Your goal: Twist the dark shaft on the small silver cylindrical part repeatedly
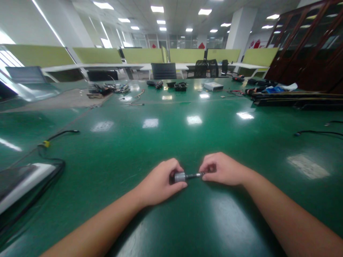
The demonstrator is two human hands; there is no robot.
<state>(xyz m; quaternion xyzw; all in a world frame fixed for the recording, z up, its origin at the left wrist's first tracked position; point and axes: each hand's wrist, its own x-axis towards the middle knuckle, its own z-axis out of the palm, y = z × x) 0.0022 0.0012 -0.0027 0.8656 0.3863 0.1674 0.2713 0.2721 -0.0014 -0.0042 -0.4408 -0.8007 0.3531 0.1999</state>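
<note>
Just above the green table (128,142), my left hand (162,182) is closed around a small silver-and-black cylindrical tool (180,177). A thin shaft with a bright metal tip sticks out of the tool to the right. My right hand (223,169) is closed, with thumb and fingertips pinched at the end of that tip. Whether a separate small piece sits between those fingertips is too small to tell. The tool lies roughly level between both hands.
A laptop-like device (40,175) with a black cable lies at the left edge. Electronic parts (109,89), a white box (213,86) and black bars (289,100) line the far side. Another cable (316,132) lies at the right.
</note>
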